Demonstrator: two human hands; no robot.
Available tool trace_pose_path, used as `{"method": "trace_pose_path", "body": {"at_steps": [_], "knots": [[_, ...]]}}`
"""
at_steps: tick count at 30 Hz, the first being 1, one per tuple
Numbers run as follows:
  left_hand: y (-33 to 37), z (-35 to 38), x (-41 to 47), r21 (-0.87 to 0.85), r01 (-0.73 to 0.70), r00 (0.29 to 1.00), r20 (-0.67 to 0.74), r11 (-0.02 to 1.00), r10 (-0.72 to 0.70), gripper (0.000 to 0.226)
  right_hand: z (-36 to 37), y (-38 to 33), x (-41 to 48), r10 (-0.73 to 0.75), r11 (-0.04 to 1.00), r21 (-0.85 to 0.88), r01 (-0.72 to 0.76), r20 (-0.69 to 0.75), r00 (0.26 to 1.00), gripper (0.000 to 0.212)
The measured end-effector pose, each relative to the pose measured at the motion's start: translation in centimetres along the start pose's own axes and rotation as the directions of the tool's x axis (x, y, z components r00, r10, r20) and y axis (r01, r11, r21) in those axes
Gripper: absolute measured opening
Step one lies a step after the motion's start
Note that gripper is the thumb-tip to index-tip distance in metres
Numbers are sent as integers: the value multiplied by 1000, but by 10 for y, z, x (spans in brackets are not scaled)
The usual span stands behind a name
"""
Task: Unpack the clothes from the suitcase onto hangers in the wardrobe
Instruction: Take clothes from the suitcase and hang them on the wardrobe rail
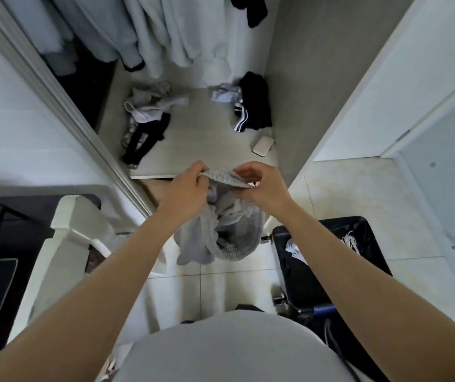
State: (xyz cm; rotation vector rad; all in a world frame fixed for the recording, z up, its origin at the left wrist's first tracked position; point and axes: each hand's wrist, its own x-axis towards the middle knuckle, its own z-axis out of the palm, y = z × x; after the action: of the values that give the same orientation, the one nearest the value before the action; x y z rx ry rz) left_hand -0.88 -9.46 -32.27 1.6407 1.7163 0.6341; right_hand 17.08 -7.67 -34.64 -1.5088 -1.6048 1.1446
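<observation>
Person stands facing the open wardrobe, both bare forearms reaching forward. Left hand (186,188) and right hand (262,188) each pinch the ribbed waistband edge of a grey knitted garment (220,216), held up between them at about the level of the wardrobe's front lip; the rest of the garment hangs bunched below the hands, above the tiled floor (358,194). To the person's right, on the floor, a black suitcase (358,244) lies open with a small white item visible inside. To the left, part of a white piece of furniture (69,238). Beyond the hands, wardrobe floor (198,139) carries a heap of white and black clothes (146,117) at left, black clothing with white stripes (251,106) at right, and a small white box (262,146) near the right wall. Farthest, pale garments (165,28) hang in the wardrobe
</observation>
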Motion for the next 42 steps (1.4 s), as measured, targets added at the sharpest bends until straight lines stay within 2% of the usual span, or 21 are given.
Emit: {"method": "trace_pose_path", "body": {"at_steps": [3,5,9,13,16,18,20,25,27,29,33,35,38,42], "knots": [[27,-19,22,-4,-36,999,25,999,37,36,-12,5,18,-133,979,-152,135,27,991,36],[50,-32,32,25,-76,996,-42,997,77,39,-19,7,27,-194,950,-246,190,9,981,35],[93,-71,46,-105,-96,957,-282,990,63,39,-42,15,30,-53,913,-405,53,12,999,35],[114,-120,45,81,-92,881,-458,992,119,33,-85,20,42,88,887,-456,-72,15,996,15],[115,-145,43,282,-40,893,-419,958,160,25,-125,-9,63,43,923,-379,-60,-52,998,9],[110,-154,49,401,-18,914,-365,916,178,24,-149,-41,77,-21,941,-338,-6,-77,997,13],[105,-163,61,441,-62,901,-360,895,240,22,-167,-78,87,-76,956,-288,54,-67,995,19],[125,-184,91,394,-139,897,-338,909,284,25,-203,-176,99,-198,975,-123,187,-84,977,37],[143,-194,104,378,-156,876,-374,913,305,24,-214,-213,106,-246,968,-81,238,-117,962,42],[165,-206,117,278,-193,860,-414,941,298,24,-224,-244,114,-269,962,-86,257,-179,946,39],[212,-236,146,8,-347,849,-422,938,318,20,-248,-289,137,-355,913,-311,264,-289,889,8],[243,-255,158,-91,-440,835,-407,893,370,19,-263,-312,147,-407,859,-447,247,-306,861,8],[298,-283,172,-142,-506,831,-344,851,437,22,-283,-358,158,-416,792,-578,196,-276,867,8],[360,-318,190,-116,-614,768,-317,780,557,21,-301,-419,169,-386,684,-721,113,-225,895,11]]}}
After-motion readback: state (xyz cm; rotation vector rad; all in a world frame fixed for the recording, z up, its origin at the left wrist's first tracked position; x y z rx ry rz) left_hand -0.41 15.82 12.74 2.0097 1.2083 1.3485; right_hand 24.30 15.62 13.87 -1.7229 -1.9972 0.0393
